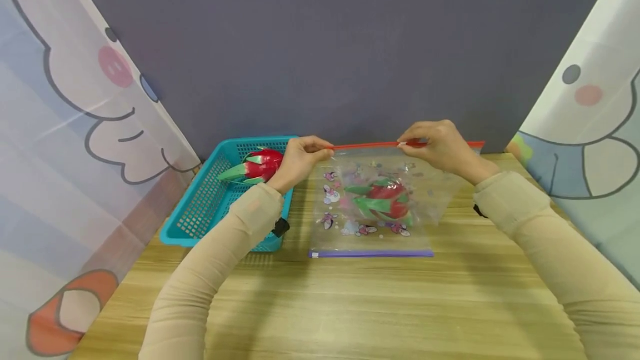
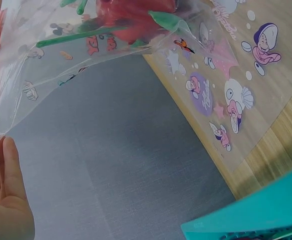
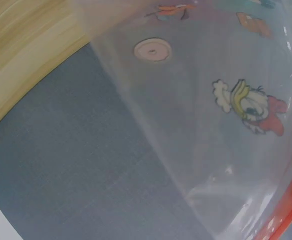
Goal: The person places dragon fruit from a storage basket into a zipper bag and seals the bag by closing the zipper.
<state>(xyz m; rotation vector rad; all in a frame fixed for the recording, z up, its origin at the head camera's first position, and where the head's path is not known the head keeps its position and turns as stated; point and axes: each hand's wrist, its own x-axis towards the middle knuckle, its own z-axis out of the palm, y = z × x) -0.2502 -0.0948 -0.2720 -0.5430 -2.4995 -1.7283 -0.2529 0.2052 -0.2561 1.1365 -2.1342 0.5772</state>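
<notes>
A clear zip bag (image 1: 425,210) with a red zip strip (image 1: 365,145) hangs above the table, holding a red and green toy dragon fruit (image 1: 392,199). My left hand (image 1: 302,160) pinches the strip's left end between thumb and fingers. Farther right, my right hand (image 1: 440,146) pinches the strip at its small white slider (image 1: 401,143). Cartoon prints cover the bag's film, including a duck figure (image 3: 256,107) in the right wrist view, where the right hand is out of sight. In the left wrist view, fingertips (image 2: 10,165) grip the bag's corner.
Under the hanging bag, a second printed clear bag (image 1: 327,238) with a purple zip (image 1: 370,253) lies flat on the wooden table (image 1: 325,304). At left stands a blue basket (image 1: 172,235) containing another dragon fruit (image 1: 265,163). A grey wall (image 1: 320,49) rises behind.
</notes>
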